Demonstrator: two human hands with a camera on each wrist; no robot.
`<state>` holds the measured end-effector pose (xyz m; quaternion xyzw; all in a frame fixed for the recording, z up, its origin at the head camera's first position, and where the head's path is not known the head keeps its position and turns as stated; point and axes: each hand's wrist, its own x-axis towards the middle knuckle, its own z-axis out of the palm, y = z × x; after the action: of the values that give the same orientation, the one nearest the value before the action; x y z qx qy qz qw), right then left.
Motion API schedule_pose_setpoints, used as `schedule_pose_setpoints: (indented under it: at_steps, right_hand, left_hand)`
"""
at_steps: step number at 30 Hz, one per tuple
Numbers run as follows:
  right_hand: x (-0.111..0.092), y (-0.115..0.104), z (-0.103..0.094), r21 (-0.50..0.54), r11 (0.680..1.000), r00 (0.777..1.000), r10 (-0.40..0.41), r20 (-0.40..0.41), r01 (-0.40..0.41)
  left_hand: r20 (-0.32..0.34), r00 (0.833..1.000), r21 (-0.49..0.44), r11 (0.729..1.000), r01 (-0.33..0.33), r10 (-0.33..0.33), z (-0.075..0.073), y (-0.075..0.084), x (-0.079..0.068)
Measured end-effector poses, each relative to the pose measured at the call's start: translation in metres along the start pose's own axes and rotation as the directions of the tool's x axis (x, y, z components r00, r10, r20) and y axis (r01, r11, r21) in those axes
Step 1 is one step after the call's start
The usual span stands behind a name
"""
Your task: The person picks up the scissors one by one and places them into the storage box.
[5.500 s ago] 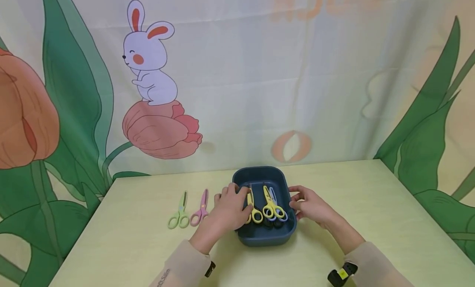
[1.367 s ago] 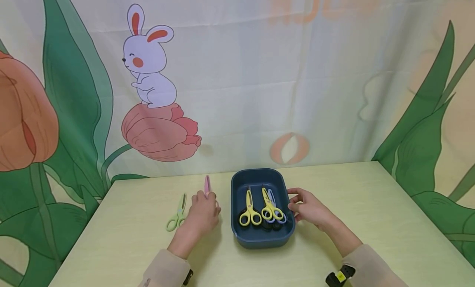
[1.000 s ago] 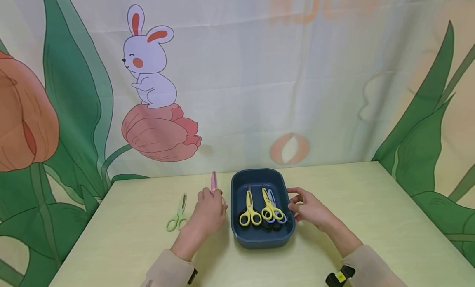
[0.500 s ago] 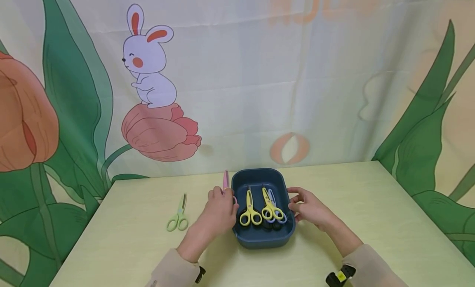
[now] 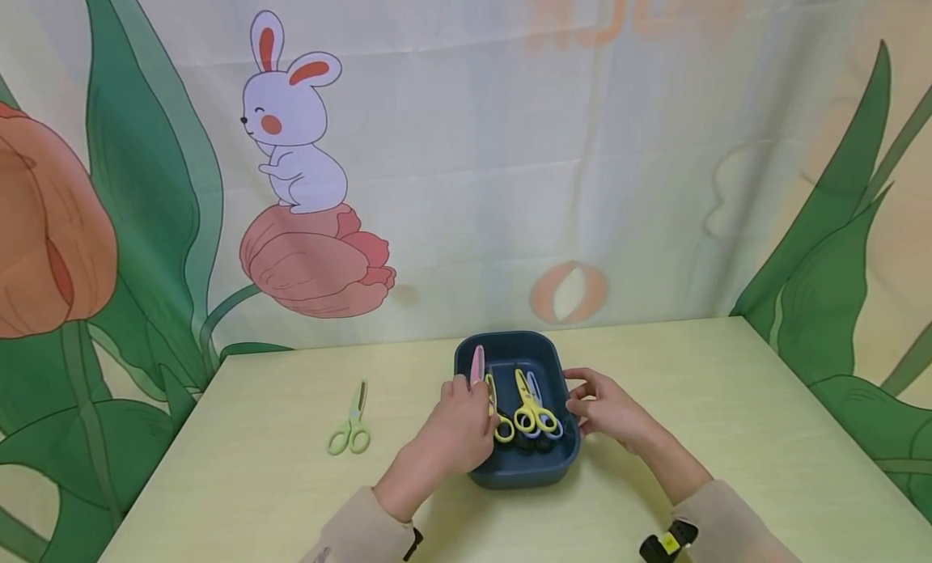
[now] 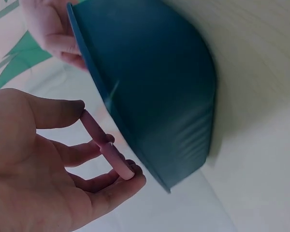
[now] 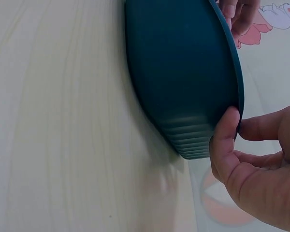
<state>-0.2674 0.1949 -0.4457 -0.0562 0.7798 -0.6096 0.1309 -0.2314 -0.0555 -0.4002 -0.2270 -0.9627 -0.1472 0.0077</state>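
A dark blue bin (image 5: 520, 474) stands on the table, with yellow scissors (image 5: 535, 409), light blue scissors (image 5: 557, 428) and more yellow scissors (image 5: 504, 428) inside, some black handles under them. Pink scissors (image 5: 476, 365) are held by my left hand (image 5: 459, 425) over the bin's left side; in the left wrist view their pink handle loops (image 6: 117, 162) sit between thumb and fingers, beside the rim. My right hand (image 5: 607, 405) grips the bin's right wall; the right wrist view shows thumb and fingers pinching the rim (image 7: 239, 92). My left hand hides part of the left yellow pair.
Green scissors (image 5: 351, 425) lie on the pale yellow table (image 5: 291, 498) to the left of the bin. Behind the table hangs a printed curtain (image 5: 466, 183) with a rabbit and tulips.
My left hand took the pink scissors from beside the green pair, lifted them and carried them right, over the bin. The right hand stays on the bin's side.
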Motion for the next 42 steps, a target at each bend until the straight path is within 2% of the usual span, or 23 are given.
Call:
schedule_pose_setpoints:
  at_steps: [3,9,16,20,24,28,34,42]
  right_hand:
    - [0.001,0.001,0.000,0.001,1.000,1.000,0.002,-0.006,-0.002]
    - [0.001,0.002,-0.001,-0.002,1.000,1.000,-0.002,-0.014,0.002]
    - [0.001,0.003,-0.002,-0.008,1.000,1.000,0.002,-0.019,-0.002]
    - [0.000,0.003,-0.001,-0.009,1.000,1.000,-0.002,-0.016,0.002]
    - [0.000,0.003,-0.001,-0.010,1.000,1.000,-0.005,-0.015,0.005]
    - [0.001,0.003,-0.001,-0.010,1.000,1.000,-0.006,-0.017,0.006]
    - [0.003,0.004,0.000,-0.007,1.000,1.000,-0.005,-0.018,0.005]
    - [0.002,0.004,0.000,-0.004,1.000,1.000,-0.006,-0.018,0.006]
  left_hand:
    - [0.026,1.000,0.022,1.000,-0.005,0.004,0.003,0.004,0.001]
    - [0.011,1.000,0.069,0.998,-0.007,0.006,0.007,0.012,0.005]
    - [0.080,0.997,0.057,0.998,0.005,-0.009,0.009,0.021,0.012]
    - [0.130,0.990,0.079,0.996,0.040,-0.050,0.015,0.022,0.016]
    - [0.187,0.976,0.092,0.992,0.091,-0.107,0.020,0.021,0.021]
    - [0.217,0.965,0.097,0.986,0.132,-0.151,0.023,0.021,0.024]
    - [0.233,0.955,0.110,0.981,0.161,-0.183,0.026,0.022,0.026]
    - [0.210,0.962,0.141,0.979,0.145,-0.173,0.028,0.020,0.026]
